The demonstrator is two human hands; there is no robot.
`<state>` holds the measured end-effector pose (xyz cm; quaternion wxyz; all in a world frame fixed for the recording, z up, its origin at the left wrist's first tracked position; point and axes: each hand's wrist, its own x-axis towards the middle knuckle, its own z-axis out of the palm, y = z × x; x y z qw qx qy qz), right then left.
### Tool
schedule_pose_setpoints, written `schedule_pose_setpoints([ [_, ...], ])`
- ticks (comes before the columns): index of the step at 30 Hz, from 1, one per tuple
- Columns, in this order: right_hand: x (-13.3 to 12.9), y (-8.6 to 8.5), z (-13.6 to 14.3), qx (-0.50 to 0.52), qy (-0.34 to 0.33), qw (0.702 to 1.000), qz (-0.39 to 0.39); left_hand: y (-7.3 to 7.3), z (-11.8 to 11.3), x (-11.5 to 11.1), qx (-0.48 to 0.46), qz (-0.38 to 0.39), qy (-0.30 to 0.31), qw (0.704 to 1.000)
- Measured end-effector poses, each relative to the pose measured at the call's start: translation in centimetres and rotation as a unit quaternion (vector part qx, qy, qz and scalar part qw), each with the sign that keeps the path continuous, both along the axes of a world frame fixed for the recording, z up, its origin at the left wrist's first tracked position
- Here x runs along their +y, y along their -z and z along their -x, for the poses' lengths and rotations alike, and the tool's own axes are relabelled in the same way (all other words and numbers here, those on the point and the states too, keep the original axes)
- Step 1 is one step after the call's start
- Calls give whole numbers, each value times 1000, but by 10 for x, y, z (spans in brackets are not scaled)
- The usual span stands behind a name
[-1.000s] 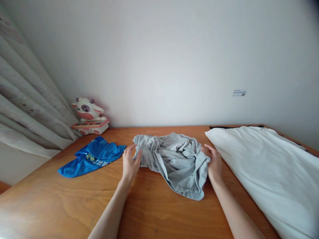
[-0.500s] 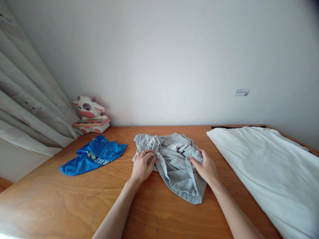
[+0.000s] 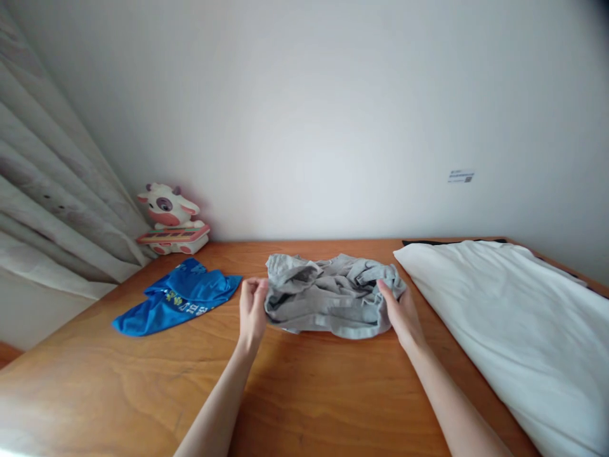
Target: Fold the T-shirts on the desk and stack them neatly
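Observation:
A crumpled grey T-shirt (image 3: 328,304) rests on the table in front of me, its hem pulled into a wide band with the opening facing up. My left hand (image 3: 254,311) is closed, thumb against fingers, on the left end of that hem. At the right end, my right hand (image 3: 402,311) grips the cloth with its thumb on top; its other fingers are partly hidden behind the fabric.
The wooden table (image 3: 304,393) meets a pale wall. A blue printed garment (image 3: 190,289) lies to the left, near a toy cow with a keyboard (image 3: 174,222). White cloth (image 3: 499,317) covers the right side, with black material (image 3: 409,242) under its far edge. A curtain (image 3: 57,190) hangs at left.
Both hands have spread the hem sideways. The flap that hung toward me is drawn up and back, and my left hand has moved left to its corner.

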<state>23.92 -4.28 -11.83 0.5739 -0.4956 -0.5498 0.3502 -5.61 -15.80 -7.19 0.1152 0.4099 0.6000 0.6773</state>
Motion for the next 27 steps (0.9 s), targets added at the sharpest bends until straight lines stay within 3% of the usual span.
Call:
schedule_pose_setpoints([
  [1, -5, 0, 2, -80, 2, 997, -11, 5, -4, -1, 98, 43, -8, 994],
  [3, -14, 3, 8, -232, 5, 972, -29, 15, -10, -2, 267, 129, 6, 955],
  [5, -19, 5, 13, -351, 5, 935, -43, 25, -13, 0, 358, 191, 32, 914],
  [7, -20, 7, 19, -415, 17, 909, -44, 31, -12, 7, 383, 211, 48, 898],
  [10, -16, 9, 24, -434, 40, 899, -43, 35, -6, 19, 340, 188, 55, 920],
  [14, -9, 10, 18, -324, 14, 944, -54, 31, -3, 19, 282, 152, 62, 945],
  [17, -5, 5, -4, -243, -6, 969, -44, 16, -4, 2, 236, 130, 71, 960],
  [21, 4, -15, -54, -201, 24, 979, -12, -22, -2, -39, 143, 126, 143, 971],
  [25, 10, -40, -100, 31, 16, 999, 19, -62, 11, -83, 187, 188, 267, 926],
  [27, 7, -46, -110, 62, -15, 997, 38, -71, 17, -94, 249, 221, 305, 892],
])
